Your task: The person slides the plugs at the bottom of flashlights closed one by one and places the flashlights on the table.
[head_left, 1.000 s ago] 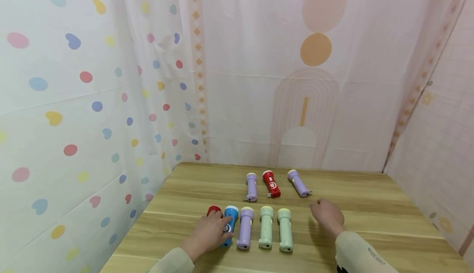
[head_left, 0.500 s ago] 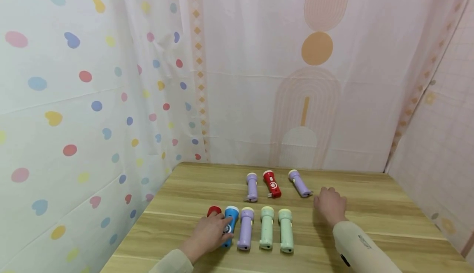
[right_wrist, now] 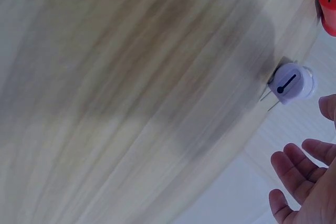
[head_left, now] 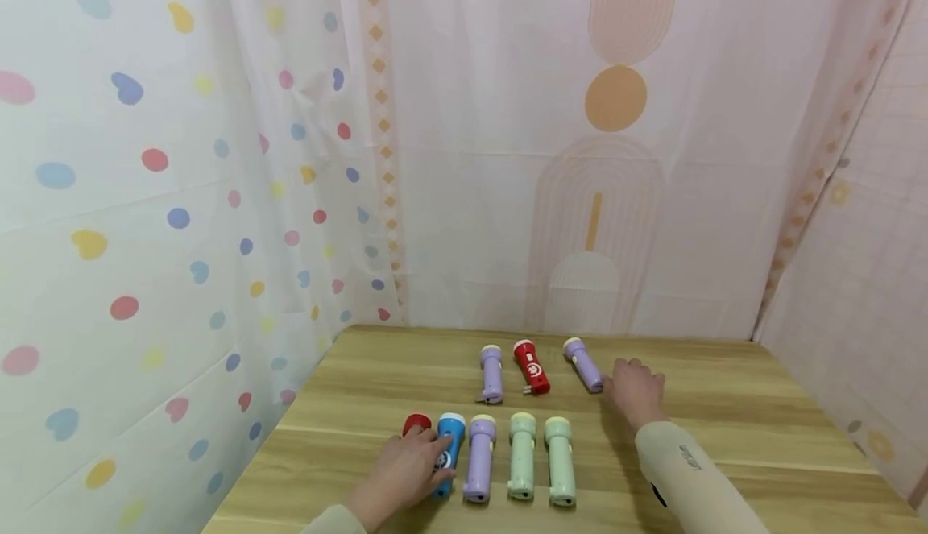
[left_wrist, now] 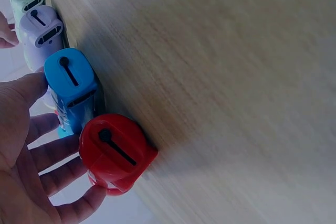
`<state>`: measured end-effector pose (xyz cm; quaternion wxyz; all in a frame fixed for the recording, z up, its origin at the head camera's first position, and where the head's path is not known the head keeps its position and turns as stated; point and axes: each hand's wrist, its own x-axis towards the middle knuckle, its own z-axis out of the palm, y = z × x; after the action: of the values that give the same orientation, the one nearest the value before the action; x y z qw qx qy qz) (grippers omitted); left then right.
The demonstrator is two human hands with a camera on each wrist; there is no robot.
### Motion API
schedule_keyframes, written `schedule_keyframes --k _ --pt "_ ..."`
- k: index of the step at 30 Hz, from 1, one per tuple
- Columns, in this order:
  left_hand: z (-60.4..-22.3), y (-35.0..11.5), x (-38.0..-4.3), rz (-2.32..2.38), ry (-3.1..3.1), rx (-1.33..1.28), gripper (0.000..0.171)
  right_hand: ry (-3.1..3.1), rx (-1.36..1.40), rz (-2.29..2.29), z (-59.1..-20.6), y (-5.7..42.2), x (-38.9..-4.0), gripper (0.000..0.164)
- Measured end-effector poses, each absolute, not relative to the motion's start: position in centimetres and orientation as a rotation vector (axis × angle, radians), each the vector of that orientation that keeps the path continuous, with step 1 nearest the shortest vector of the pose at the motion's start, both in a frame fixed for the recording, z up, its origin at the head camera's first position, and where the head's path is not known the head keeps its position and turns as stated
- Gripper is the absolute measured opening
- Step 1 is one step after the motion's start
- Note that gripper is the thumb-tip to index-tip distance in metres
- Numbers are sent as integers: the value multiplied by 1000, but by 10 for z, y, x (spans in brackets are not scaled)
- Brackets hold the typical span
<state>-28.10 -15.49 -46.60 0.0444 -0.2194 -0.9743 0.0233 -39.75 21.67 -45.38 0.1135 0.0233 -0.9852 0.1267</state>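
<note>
My left hand (head_left: 399,469) rests over a red flashlight (left_wrist: 115,150) and a blue flashlight (left_wrist: 71,74) at the left end of the front row. Its thumb is at the blue one and its spread fingers reach along the red one, as the left wrist view shows. Beside the back right purple flashlight (head_left: 584,365) is my right hand (head_left: 635,389), holding nothing. In the right wrist view its fingers are loosely bent and apart from that purple flashlight, whose two thin metal prongs stick out at the base.
A purple flashlight (head_left: 480,460) and two light green flashlights, one (head_left: 522,457) and another (head_left: 560,461), continue the front row. Farther back lie another purple flashlight (head_left: 492,374) and a red one (head_left: 532,367). Patterned curtains (head_left: 464,155) enclose the wooden table (head_left: 725,413).
My right hand first moved farther back over the table, then slightly left to the back right purple flashlight. My left hand stays over the red and blue flashlights. The head view has shifted slightly.
</note>
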Motion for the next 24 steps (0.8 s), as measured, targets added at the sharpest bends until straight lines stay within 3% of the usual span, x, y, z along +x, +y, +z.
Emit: schedule_keyframes --k 13,24 --pt "-466 -155 -278 61 -2962 -674 53 -2854 72 369 -462 199 -415 37" --pt "-466 -155 -279 77 -2943 -696 53 -2791 99 386 -466 181 -427 30"
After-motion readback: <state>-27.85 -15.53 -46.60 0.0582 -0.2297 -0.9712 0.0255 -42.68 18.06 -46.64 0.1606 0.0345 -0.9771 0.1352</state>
